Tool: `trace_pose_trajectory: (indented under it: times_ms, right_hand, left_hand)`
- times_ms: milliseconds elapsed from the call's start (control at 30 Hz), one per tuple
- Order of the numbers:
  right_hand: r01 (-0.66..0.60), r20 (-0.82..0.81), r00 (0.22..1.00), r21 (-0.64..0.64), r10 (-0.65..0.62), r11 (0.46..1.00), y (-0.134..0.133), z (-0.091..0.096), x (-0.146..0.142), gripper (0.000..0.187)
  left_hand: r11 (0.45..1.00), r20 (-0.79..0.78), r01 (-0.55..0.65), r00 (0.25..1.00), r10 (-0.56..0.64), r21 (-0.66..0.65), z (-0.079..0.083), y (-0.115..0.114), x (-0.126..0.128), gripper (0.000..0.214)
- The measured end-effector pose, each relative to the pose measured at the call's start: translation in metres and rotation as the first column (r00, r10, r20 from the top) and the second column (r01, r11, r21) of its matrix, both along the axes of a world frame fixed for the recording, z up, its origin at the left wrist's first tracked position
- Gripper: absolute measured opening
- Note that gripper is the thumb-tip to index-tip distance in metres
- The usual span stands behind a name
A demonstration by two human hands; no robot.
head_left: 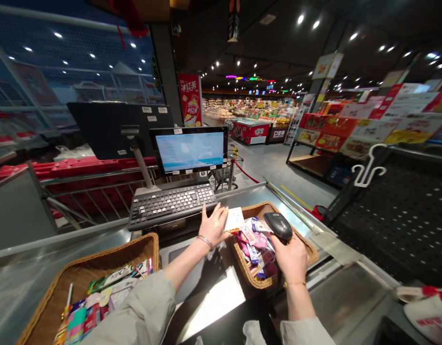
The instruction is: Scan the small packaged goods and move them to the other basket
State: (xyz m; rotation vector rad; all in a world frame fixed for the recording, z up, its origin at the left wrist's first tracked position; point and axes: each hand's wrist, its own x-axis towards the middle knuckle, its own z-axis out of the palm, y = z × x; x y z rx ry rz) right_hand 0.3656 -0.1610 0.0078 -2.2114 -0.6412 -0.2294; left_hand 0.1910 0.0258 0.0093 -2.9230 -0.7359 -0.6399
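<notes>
My left hand (214,226) is closed on a small white packet (235,219) with an orange edge; its exact kind I cannot make out. The packet is held over the near-left rim of the right wicker basket (257,283). My right hand (292,258) grips a black handheld barcode scanner (278,225) above the same basket, its head tilted toward the packet. Small pink, white and purple packets (255,247) fill that basket. Just beyond my left hand lies a black keyboard (172,203).
A lit monitor (192,151) and a dark second screen (118,129) stand behind the keyboard. At left is another wicker basket (77,263) of packaged goods. A black perforated panel (397,206) with a white hook rises at right. Boxed goods (354,127) are stacked beyond the counter.
</notes>
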Motion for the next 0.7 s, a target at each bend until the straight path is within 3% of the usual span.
trace_pose_trajectory:
  times_ms: [233, 400, 500, 700]
  right_hand:
    - [0.086, -0.092, 0.992, -0.028, -0.088, 0.996, -0.017, 0.005, 0.015, 0.045]
    - [0.101, -0.099, 0.99, -0.022, -0.102, 0.995, -0.022, 0.005, 0.019, 0.045]
    - [0.088, -0.094, 0.992, -0.012, -0.089, 0.996, -0.021, 0.004, 0.019, 0.047]
    - [-0.021, -0.037, 0.999, 0.013, 0.022, 1.0, -0.001, 0.003, 0.005, 0.045]
  left_hand:
    - [0.994, 0.008, 0.088, 0.996, -0.088, -0.058, -0.012, -0.012, 0.047, 0.082]
    - [0.998, 0.056, -0.02, 0.998, 0.023, -0.053, -0.026, -0.021, 0.078, 0.062]
    - [0.998, 0.042, -0.04, 0.998, 0.042, -0.045, -0.026, -0.018, 0.073, 0.061]
    - [0.991, 0.029, -0.119, 0.992, 0.121, -0.067, -0.015, -0.008, 0.033, 0.062]
